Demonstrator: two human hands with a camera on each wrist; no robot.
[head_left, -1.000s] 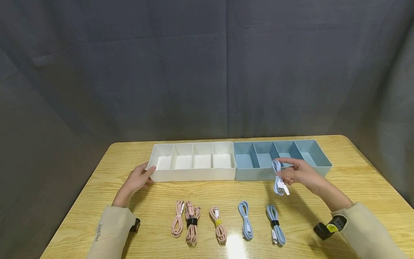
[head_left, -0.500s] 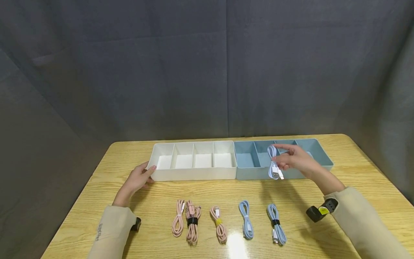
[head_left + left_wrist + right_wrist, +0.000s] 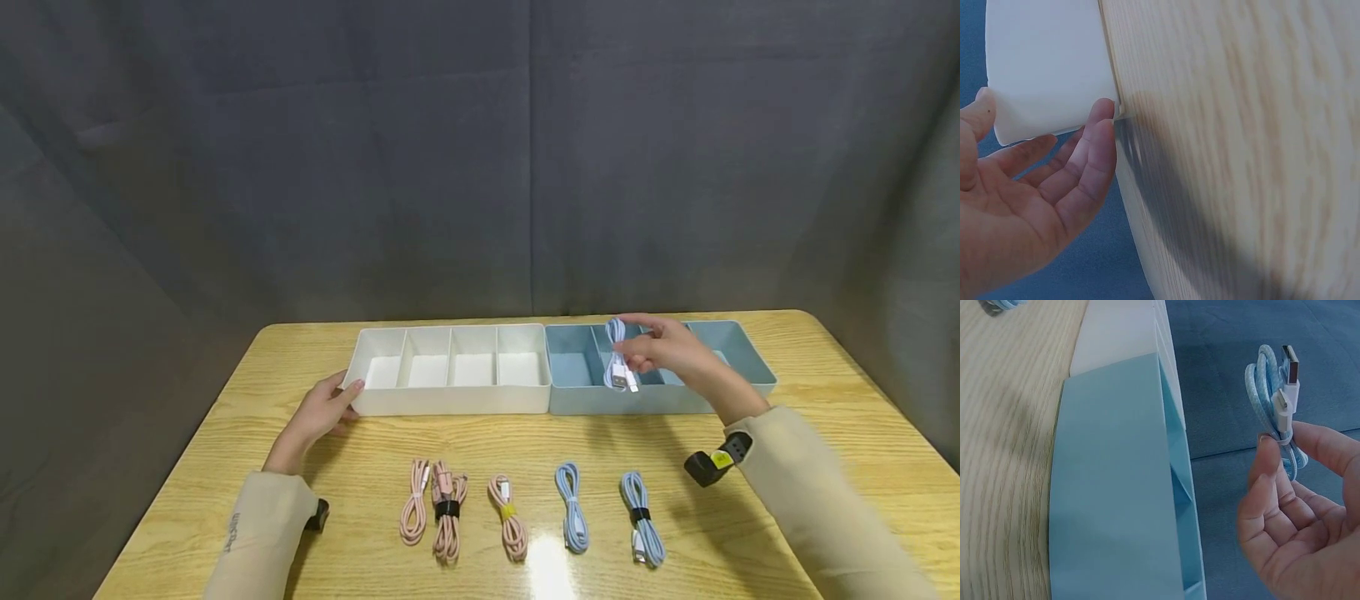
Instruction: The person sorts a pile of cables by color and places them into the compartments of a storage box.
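While the relaxed left hand (image 3: 318,414) touches the white box (image 3: 450,402), likely steadying it, the right hand (image 3: 667,346) pinches a cable (image 3: 617,362) near its tie (image 3: 1284,440), probably keeping it bundled.

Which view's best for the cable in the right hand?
Right wrist. Cable is close up, both white plugs distinct, right hand pinching below them. Head: smaller, seen against the blue organizer. Left wrist: not in view.

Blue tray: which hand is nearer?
Right. The right hand is over the blue tray, pinching a coiled cable; the left hand touches the white tray at its end away from the blue one.
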